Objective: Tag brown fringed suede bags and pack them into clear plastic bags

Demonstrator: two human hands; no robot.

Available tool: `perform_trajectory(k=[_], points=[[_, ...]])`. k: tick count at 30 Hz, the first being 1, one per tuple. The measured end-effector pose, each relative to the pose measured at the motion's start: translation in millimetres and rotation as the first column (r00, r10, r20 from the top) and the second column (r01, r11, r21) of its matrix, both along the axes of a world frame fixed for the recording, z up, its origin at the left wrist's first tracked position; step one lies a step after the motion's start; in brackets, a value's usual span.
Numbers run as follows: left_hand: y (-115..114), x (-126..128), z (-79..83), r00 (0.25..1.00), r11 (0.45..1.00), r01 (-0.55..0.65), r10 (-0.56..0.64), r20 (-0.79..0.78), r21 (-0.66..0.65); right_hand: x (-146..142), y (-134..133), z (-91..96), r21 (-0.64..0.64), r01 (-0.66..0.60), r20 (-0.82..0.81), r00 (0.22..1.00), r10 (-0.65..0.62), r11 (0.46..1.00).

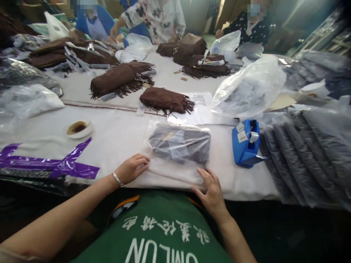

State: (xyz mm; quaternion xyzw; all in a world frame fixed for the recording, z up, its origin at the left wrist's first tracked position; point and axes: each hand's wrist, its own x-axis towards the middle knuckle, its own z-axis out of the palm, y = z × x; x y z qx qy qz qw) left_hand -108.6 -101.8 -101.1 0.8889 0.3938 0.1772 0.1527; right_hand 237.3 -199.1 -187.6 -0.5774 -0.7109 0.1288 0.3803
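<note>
In front of me lies a clear plastic bag [164,171] with a dark folded item [197,144] and a pale label [178,144] inside. Its loose, unfilled end points toward my body. At the bag's left edge, my left hand [133,168] has its fingers bent together, pinching the film. My right hand [212,190] rests on the lower right corner, thumb spread away from the fingers, which lie on the plastic. A blue tape dispenser [240,148] stands to the right of the bag.
Dark bagged items [298,153] are stacked at the right. Purple tape strips [74,164] and a small dish [79,129] of dark liquid lie left. Beyond are brown fringed items [166,99] and a puffed plastic bag [252,87]. Several people work across the table.
</note>
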Motion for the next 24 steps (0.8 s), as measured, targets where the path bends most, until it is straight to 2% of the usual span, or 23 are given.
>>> perform_trajectory(k=[4, 6, 8, 10, 13, 15, 17, 20, 24], points=[[6, -14, 17.5, 0.992, 0.990, -0.122, 0.124, 0.022, -0.067, -11, -3, 5.3, 0.025, 0.014, -0.131, 0.991, -0.011, 1.000], [0, -12, 27.2, 0.986, 0.987, -0.157, 0.159, 0.055, -0.038, -13, -6, 5.6, 0.052, 0.069, -0.240, 0.969, -0.054, 0.996], [-14, 5, 34.3, 0.982, 0.988, -0.141, 0.132, 0.132, 0.063, -16, -9, 5.7, 0.061, 0.125, -0.328, 0.939, -0.098, 0.990], [-31, 34, 36.2, 0.982, 0.987, -0.033, 0.003, 0.188, 0.157, -17, -12, 7.1, 0.053, 0.138, -0.374, 0.921, -0.108, 0.989], [-50, 85, 26.7, 0.956, 0.946, 0.242, -0.270, 0.113, 0.218, -17, -15, 11.7, 0.032, 0.121, -0.406, 0.909, -0.098, 0.992], [-53, 109, 14.8, 0.938, 0.906, 0.340, -0.348, -0.016, 0.251, -16, -15, 14.7, 0.021, 0.132, -0.425, 0.898, -0.110, 0.991], [-50, 122, 3.1, 0.937, 0.893, 0.348, -0.324, -0.127, 0.286, -16, -15, 16.0, 0.025, 0.141, -0.425, 0.898, -0.118, 0.990], [-45, 124, -6.5, 0.943, 0.893, 0.321, -0.270, -0.194, 0.315, -17, -15, 15.4, 0.076, 0.137, -0.376, 0.921, -0.099, 0.988], [-48, 124, -8.6, 0.917, 0.867, 0.390, -0.336, -0.216, 0.309, -19, -14, 13.9, 0.172, 0.183, -0.369, 0.923, -0.109, 0.968]])
